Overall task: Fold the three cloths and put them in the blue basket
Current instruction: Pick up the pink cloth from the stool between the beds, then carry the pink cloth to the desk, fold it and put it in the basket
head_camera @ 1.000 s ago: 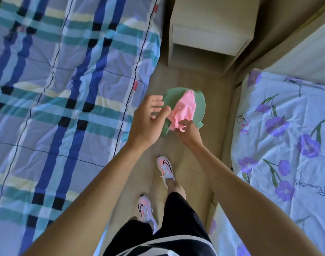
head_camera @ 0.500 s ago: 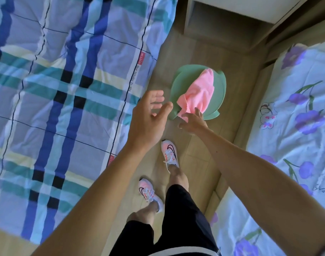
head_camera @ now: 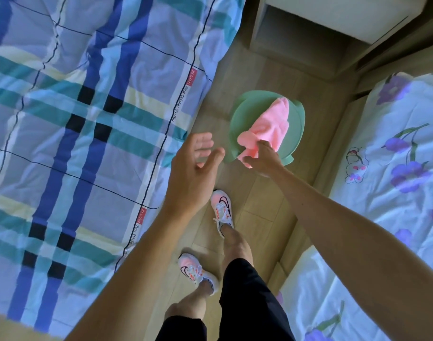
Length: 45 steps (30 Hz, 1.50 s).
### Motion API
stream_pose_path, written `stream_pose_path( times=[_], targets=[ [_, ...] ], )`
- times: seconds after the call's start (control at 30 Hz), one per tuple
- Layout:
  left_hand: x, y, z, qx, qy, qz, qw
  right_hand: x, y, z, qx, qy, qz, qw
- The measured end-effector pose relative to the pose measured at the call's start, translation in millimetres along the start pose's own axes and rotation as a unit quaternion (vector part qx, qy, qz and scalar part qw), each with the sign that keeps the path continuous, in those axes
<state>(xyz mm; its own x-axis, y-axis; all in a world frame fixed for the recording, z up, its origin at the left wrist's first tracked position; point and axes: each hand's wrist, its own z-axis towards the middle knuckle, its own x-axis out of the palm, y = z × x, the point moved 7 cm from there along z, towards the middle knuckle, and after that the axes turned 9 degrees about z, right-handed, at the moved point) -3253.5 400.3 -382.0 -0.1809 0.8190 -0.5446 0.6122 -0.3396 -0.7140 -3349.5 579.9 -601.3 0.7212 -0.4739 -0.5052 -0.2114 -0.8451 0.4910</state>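
Bedroom floor [head_camera: 267, 212]. Right hand [head_camera: 262, 161] pinches pink cloth [head_camera: 269, 126] over basket [head_camera: 245, 112]; left hand [head_camera: 191, 178] slack, empty. Unsupported fold could spill outside rim.

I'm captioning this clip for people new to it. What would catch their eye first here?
The soft pink cloth draped over the round pale-green plastic basket on the wooden floor, at centre right, stands out most. The right hand pinches the cloth's near end, while the left hand hangs open beside it, touching nothing. A blue-and-teal plaid bedspread fills the left side.
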Motion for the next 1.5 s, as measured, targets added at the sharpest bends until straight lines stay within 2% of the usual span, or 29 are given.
stream_pose_path(
  times=[0.1, 0.17, 0.47, 0.6, 0.77, 0.9, 1.13, 1.23, 1.4, 1.5],
  targets=[
    [-16, -10, -8, 0.004, -0.013, -0.022, 1.000, -28, 26, -24, -0.041, -0.040, 0.047, 0.997],
    [-29, -19, -15, 0.015, -0.022, -0.031, 0.999, -43, 45, -45, -0.074, -0.058, 0.037, 0.995],
    [-134, -33, -74, 0.057, -0.095, -0.063, 0.992, -78, 181, -183, -0.233, -0.072, 0.025, 0.969],
    [-177, -23, -112, 0.069, -0.116, -0.060, 0.989, -67, 253, -256, -0.312, -0.029, 0.053, 0.948],
    [-239, 3, -169, 0.066, -0.149, -0.064, 0.985, -35, 336, -362, -0.399, 0.067, 0.139, 0.904],
    [-294, 31, -223, 0.086, -0.214, -0.045, 0.972, 4, 391, -445, -0.454, 0.123, 0.166, 0.867],
    [-404, 92, -345, 0.100, -0.401, -0.086, 0.907, 121, 473, -584, -0.538, 0.248, 0.123, 0.796],
    [-444, 130, -409, 0.089, -0.483, -0.092, 0.866, 180, 493, -647, -0.557, 0.313, 0.119, 0.760],
    [-494, 198, -527, 0.029, -0.608, -0.072, 0.790, 273, 508, -732, -0.584, 0.389, 0.105, 0.705],
    [-512, 240, -598, -0.018, -0.646, -0.054, 0.761, 333, 508, -782, -0.580, 0.445, 0.088, 0.677]
  ],
)
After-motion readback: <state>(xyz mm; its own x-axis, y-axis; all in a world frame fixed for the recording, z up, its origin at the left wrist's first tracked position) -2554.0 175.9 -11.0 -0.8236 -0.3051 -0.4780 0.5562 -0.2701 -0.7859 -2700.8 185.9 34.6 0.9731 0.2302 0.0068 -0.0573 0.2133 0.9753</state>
